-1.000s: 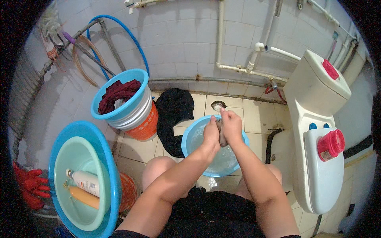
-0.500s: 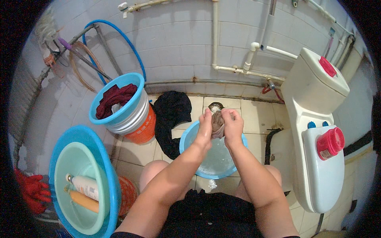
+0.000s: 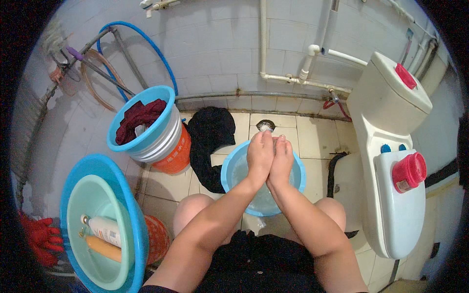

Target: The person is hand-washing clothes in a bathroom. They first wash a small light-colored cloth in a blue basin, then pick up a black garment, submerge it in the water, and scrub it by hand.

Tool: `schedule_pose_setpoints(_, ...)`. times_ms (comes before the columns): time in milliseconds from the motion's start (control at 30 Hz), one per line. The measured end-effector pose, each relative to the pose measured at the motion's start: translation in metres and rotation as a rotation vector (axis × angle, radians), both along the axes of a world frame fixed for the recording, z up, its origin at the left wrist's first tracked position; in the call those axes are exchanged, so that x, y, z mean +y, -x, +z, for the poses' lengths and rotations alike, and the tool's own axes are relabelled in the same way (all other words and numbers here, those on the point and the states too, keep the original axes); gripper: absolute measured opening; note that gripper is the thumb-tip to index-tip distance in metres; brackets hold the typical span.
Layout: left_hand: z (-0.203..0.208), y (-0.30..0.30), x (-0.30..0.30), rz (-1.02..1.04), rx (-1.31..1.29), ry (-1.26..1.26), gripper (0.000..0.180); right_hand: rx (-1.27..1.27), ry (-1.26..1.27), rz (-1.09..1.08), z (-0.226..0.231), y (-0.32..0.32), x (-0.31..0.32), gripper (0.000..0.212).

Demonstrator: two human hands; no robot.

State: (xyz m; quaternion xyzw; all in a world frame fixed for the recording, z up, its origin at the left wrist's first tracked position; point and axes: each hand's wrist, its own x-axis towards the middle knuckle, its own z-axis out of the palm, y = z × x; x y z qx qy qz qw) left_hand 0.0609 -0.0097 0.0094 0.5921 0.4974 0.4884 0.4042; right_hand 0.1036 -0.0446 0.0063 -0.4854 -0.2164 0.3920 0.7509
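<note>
My left hand [image 3: 260, 154] and my right hand [image 3: 282, 158] are pressed together side by side above a light blue basin [image 3: 227, 180]. Their fingers are closed and point away from me. The brownish cloth that showed between them half a second ago is now hidden by the hands. Cloudy water [image 3: 263, 200] fills the basin, which stands on the tiled floor between my knees. Just beyond my fingertips lies a round floor drain [image 3: 265, 124].
Left of the basin lies black clothing [image 3: 207, 141]. A bucket [image 3: 171, 158] carries a blue basin [image 3: 115, 144] with dark red cloth [image 3: 141, 117]. Nearer stands a pale green basin [image 3: 118, 195] holding bottles. At right is a toilet [image 3: 400, 219] with a red tub [image 3: 409, 171] on its lid.
My hands have come together and turned, covering the brownish cloth that was held up between them. The view has shifted slightly.
</note>
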Motion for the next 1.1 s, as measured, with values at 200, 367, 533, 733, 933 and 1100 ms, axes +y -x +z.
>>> schedule_pose_setpoints(200,-0.002,-0.003,-0.004,0.013,0.217,-0.152,0.033,0.261,-0.002,-0.045,0.001,-0.007,0.007,0.032)
schedule_pose_setpoints(367,0.003,0.0,-0.009,-0.017,0.352,-0.197,0.031,0.387,0.098,0.032,-0.023,-0.014,0.015,0.033)
schedule_pose_setpoints(533,-0.005,0.003,-0.009,-0.051,0.524,-0.275,0.03,0.449,0.2,0.113,-0.021,-0.014,0.009,0.032)
schedule_pose_setpoints(733,-0.011,0.013,0.01,0.035,-0.005,-0.239,0.027,0.491,0.241,0.572,0.018,-0.03,-0.002,0.033)
schedule_pose_setpoints(933,0.008,0.027,0.011,-0.253,-0.695,0.552,0.039,-0.004,0.102,0.391,0.023,-0.024,-0.006,0.05)
schedule_pose_setpoints(1100,0.013,0.028,0.007,-0.415,-0.887,0.614,0.039,-0.838,-0.15,0.14,0.005,-0.01,-0.012,0.055)
